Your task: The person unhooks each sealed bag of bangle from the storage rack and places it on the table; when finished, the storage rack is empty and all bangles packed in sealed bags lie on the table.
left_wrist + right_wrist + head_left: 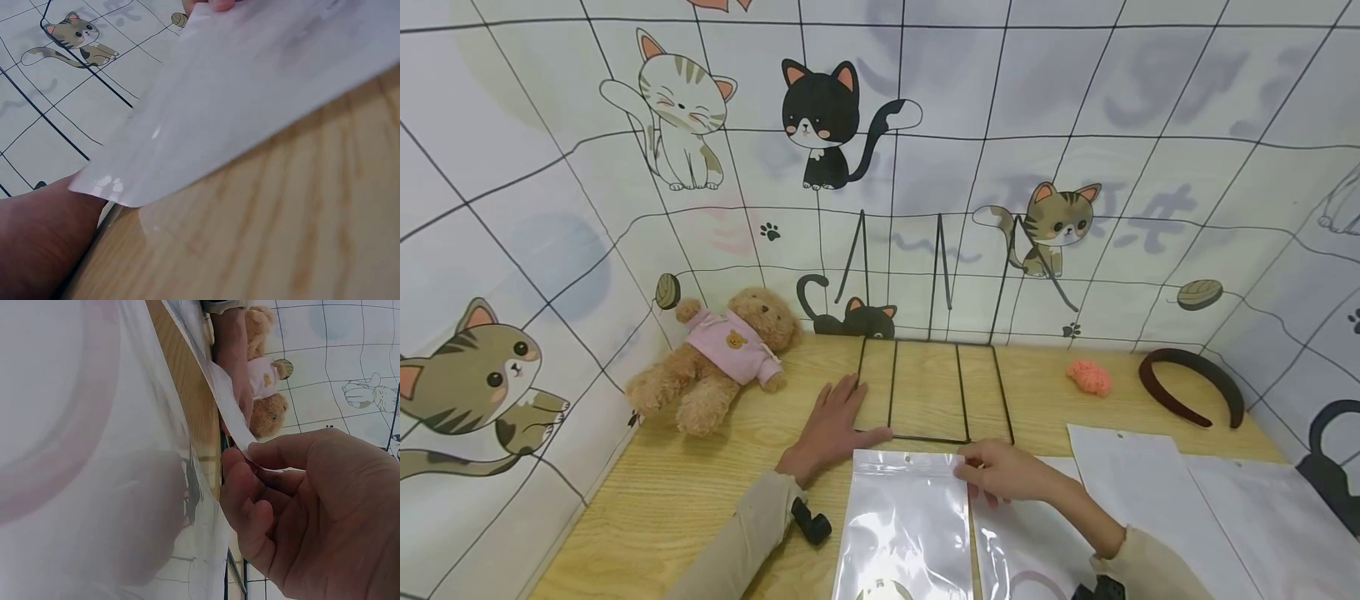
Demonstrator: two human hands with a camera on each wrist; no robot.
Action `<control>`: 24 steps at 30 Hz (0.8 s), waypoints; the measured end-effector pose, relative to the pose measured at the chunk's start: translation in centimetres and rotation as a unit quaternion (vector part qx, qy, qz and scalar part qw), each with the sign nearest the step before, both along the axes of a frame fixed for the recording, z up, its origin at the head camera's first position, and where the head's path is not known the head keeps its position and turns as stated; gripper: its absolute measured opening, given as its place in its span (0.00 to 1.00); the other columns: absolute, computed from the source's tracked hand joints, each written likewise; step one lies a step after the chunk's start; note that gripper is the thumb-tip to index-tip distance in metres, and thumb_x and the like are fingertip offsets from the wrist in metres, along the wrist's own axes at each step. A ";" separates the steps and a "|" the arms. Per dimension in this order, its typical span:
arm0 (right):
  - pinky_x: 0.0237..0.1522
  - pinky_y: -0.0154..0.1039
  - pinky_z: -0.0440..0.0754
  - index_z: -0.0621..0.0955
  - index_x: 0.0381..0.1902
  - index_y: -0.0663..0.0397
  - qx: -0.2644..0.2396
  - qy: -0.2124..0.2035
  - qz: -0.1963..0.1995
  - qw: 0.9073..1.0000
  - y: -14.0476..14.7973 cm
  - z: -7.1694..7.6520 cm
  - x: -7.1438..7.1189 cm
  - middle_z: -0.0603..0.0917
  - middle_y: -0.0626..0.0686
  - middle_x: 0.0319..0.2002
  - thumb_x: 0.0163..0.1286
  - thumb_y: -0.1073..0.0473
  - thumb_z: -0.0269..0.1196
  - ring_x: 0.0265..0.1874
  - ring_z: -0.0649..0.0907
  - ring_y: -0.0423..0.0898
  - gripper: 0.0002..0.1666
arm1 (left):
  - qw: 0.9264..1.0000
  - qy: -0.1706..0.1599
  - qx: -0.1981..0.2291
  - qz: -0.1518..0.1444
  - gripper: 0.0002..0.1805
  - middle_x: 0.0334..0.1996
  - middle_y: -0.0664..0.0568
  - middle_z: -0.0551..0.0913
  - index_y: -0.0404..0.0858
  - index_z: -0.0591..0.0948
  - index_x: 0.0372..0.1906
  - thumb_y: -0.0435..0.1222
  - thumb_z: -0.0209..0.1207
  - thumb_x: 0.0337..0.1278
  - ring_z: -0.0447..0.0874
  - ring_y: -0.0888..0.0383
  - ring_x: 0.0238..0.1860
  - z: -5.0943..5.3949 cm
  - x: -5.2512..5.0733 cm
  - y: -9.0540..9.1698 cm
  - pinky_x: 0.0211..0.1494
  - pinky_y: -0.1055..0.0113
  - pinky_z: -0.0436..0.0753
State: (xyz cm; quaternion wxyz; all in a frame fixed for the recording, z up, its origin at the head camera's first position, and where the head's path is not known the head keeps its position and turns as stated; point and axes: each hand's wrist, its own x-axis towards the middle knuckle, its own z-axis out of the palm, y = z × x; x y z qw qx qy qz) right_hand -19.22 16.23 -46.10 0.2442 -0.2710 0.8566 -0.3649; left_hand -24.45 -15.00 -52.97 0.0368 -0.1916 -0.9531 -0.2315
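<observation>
My right hand (1000,471) pinches the top right corner of a clear-fronted zip bag (910,517) between thumb and fingertips. In the right wrist view the bag's edge (234,422) runs between the thumb and index finger. My left hand (829,427) lies with straight, spread fingers at the front left corner of a black wire rack (925,439), its thumb along the front wire. The bag lies just in front of the rack, and its raised sheet (237,94) fills much of the left wrist view.
A teddy bear (730,354) in a pink top lies at the back left. A coral bundle (1090,377) and a dark brown headband (1195,367) are at the back right. More white bags (1150,475) overlap on the right. A cat-print cloth (955,100) hangs behind the table.
</observation>
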 end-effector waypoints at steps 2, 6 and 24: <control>0.13 0.33 0.73 0.77 0.27 0.50 0.005 0.007 0.010 1.000 0.1 -0.3 0.0 0.80 0.46 0.21 0.78 0.52 0.55 0.12 0.75 0.38 0.17 | 1.000 0.001 -0.001 0.001 0.57 0.80 0.43 0.53 0.38 0.61 0.77 0.73 0.53 0.54 0.46 0.48 0.81 -0.1 0.0 0.0 0.82 0.49 0.43; 0.15 0.31 0.72 0.76 0.26 0.48 0.005 0.026 0.017 1.000 0.2 -0.7 0.0 0.76 0.43 0.18 0.77 0.51 0.56 0.10 0.72 0.35 0.17 | 1.000 0.002 -0.009 0.004 0.58 0.80 0.44 0.52 0.38 0.60 0.78 0.75 0.51 0.53 0.46 0.49 0.81 -0.3 -0.1 0.1 0.83 0.49 0.43; 0.22 0.31 0.73 0.82 0.40 0.46 0.051 0.152 -0.017 0.987 0.1 -1.1 -0.1 0.81 0.38 0.26 0.70 0.49 0.64 0.20 0.74 0.31 0.09 | 1.000 -0.010 -0.011 0.005 0.58 0.80 0.45 0.51 0.39 0.59 0.78 0.75 0.51 0.53 0.44 0.50 0.81 -0.1 0.0 0.0 0.83 0.51 0.41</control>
